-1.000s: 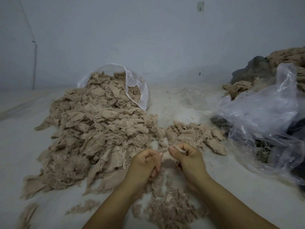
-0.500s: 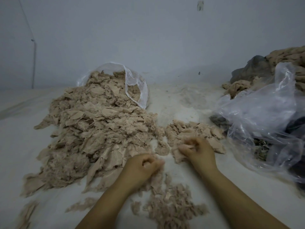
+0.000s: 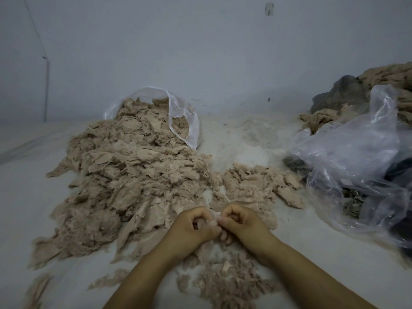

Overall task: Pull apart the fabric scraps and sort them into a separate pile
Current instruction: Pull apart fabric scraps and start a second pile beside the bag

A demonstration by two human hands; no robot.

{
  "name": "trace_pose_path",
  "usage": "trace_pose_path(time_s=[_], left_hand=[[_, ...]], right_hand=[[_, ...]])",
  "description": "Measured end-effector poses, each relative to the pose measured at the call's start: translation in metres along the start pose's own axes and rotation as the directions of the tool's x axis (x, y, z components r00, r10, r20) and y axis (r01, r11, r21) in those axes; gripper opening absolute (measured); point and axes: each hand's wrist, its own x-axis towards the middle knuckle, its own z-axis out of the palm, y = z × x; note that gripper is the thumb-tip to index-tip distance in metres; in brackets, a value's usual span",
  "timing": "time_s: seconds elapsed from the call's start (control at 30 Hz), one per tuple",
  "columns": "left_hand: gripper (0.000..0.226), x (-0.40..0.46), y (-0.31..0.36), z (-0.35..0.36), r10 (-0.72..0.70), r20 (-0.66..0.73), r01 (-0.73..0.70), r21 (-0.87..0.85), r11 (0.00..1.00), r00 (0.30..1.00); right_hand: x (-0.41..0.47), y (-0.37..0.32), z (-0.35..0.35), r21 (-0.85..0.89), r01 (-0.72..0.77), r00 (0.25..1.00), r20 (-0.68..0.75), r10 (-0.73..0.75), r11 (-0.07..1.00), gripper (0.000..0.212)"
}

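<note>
Hands meet just in front of the small sorted pile [image 3: 252,181]: left hand [image 3: 194,228] and right hand [image 3: 242,223] both curl tight, pinching one pale scrap [image 3: 210,223] between them. It lies sideways, knuckle to knuckle, so pulling outward should split it.

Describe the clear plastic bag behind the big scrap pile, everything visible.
The clear plastic bag lies on its side at the far end of the big pile of beige fabric scraps, near the wall. It is thin, translucent and crinkled; its open mouth faces the camera, scraps spilling out onto the white surface. Neither hand touches it.
</note>
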Motion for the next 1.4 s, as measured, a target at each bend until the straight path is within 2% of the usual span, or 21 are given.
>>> trace_pose_path(time_s=[0.03, 0.1, 0.17, 0.2, 0.27, 0.33, 0.37, 0.43, 0.5, 0.57, 0.6, 0.67, 0.73, 0.8, 0.83, 0.9, 1.0, 1.17, 1.23, 1.33, 1.4], left_hand=[[0.003, -0.001, 0.001, 0.001, 0.012, 0.014, -0.012, -0.035, 0.999, 1.000], [0.014, -0.002, 0.003, 0.000, -0.013, 0.093, 0.027, -0.147, 0.989, 0.996], [0.023, -0.003, 0.005, -0.002, -0.020, 0.192, 0.068, -0.244, 0.967, 0.981], [0.024, -0.002, 0.005, -0.002, -0.018, 0.179, 0.062, -0.244, 0.968, 0.984], [0.023, 0.001, 0.003, 0.000, 0.003, -0.016, -0.005, -0.113, 0.994, 1.000], [0.022, 0.005, -0.003, 0.001, 0.085, -0.254, -0.061, 0.102, 0.993, 0.963], [0.024, 0.006, -0.005, 0.000, 0.102, -0.281, -0.062, 0.148, 0.987, 0.954], [0.030, 0.006, -0.008, -0.002, 0.041, -0.179, -0.017, 0.132, 0.991, 0.983], [0.042, 0.006, -0.014, -0.002, -0.001, -0.064, 0.020, 0.290, 0.957, 0.998], [0.037, 0.006, -0.019, 0.001, 0.039, -0.043, -0.018, 0.409, 0.912, 0.998], [0.029, 0.006, -0.019, 0.002, 0.056, -0.072, -0.023, 0.398, 0.917, 0.996], [0.015, 0.008, -0.016, 0.001, 0.010, -0.138, 0.024, 0.247, 0.969, 0.990], [0.013, 0.008, -0.014, -0.002, -0.038, -0.135, 0.047, 0.061, 0.997, 0.990], [0.014, 0.008, -0.011, -0.003, -0.043, -0.113, 0.044, 0.002, 0.999, 0.993], [0.013, 0.007, -0.009, -0.003, -0.043, -0.111, 0.042, -0.011, 0.999, 0.993], [0.012, 0.009, -0.008, -0.003, -0.069, -0.156, 0.055, -0.091, 0.994, 0.985], [0.014, 0.011, -0.008, -0.009, -0.142, -0.257, 0.078, -0.243, 0.967, 0.956], [0.026, 0.013, -0.010, -0.004, -0.117, -0.298, 0.078, -0.141, 0.987, 0.947], [0.028, 0.015, -0.010, -0.007, -0.095, -0.372, 0.066, -0.091, 0.994, 0.923], [0.022, 0.013, -0.009, -0.017, 0.023, -0.505, 0.040, 0.112, 0.993, 0.863], [0.009, 0.007, -0.002, -0.011, 0.024, -0.372, -0.026, 0.001, 1.000, 0.928]], right_hand=[[0.000, -0.001, 0.001, 0.047, -0.012, 1.000, -0.008, 0.012, 0.999, 0.020], [-0.001, -0.005, 0.002, 0.114, -0.031, 0.999, -0.019, 0.034, 0.993, 0.031], [-0.001, -0.006, 0.002, 0.150, -0.042, 0.998, -0.034, 0.047, 0.988, 0.031], [-0.001, -0.006, 0.002, 0.165, -0.050, 0.998, -0.040, 0.058, 0.985, 0.028], [0.000, -0.006, 0.002, 0.179, -0.061, 0.996, -0.053, 0.072, 0.982, 0.013], [0.001, -0.004, 0.002, 0.194, -0.069, 0.993, -0.079, 0.085, 0.979, 0.004], [0.002, -0.004, 0.002, 0.189, -0.070, 0.992, -0.092, 0.089, 0.979, 0.007], [0.002, -0.004, 0.001, 0.178, -0.068, 0.989, -0.118, 0.090, 0.982, 0.009], [0.002, -0.005, 0.001, 0.182, -0.063, 0.988, -0.129, 0.087, 0.981, 0.011], [0.003, -0.004, 0.002, 0.171, -0.056, 0.988, -0.130, 0.078, 0.984, 0.012], [0.003, -0.005, 0.002, 0.170, -0.049, 0.989, -0.127, 0.071, 0.984, 0.011], [0.002, -0.006, 0.003, 0.172, -0.033, 0.988, -0.141, 0.058, 0.984, 0.002], [0.000, -0.007, 0.004, 0.146, -0.049, 0.989, -0.129, 0.068, 0.988, 0.027], [0.000, -0.005, 0.005, 0.037, -0.082, 0.990, -0.113, 0.086, 0.996, 0.044], [-0.001, -0.005, 0.006, -0.005, -0.087, 0.990, -0.115, 0.086, 0.996, 0.038], [0.000, -0.005, 0.006, 0.013, -0.072, 0.985, -0.156, 0.073, 0.997, 0.011], [0.004, -0.005, 0.005, 0.143, -0.105, 0.972, -0.195, 0.132, 0.984, 0.016], [0.006, -0.008, 0.007, 0.147, -0.142, 0.964, -0.203, 0.170, 0.979, 0.013], [0.006, -0.011, 0.004, 0.187, -0.150, 0.961, -0.203, 0.188, 0.971, 0.018], [0.005, -0.016, -0.010, 0.195, -0.141, 0.957, -0.225, 0.184, 0.971, 0.021], [0.002, -0.017, -0.011, 0.204, -0.089, 0.969, -0.207, 0.132, 0.975, 0.021]])
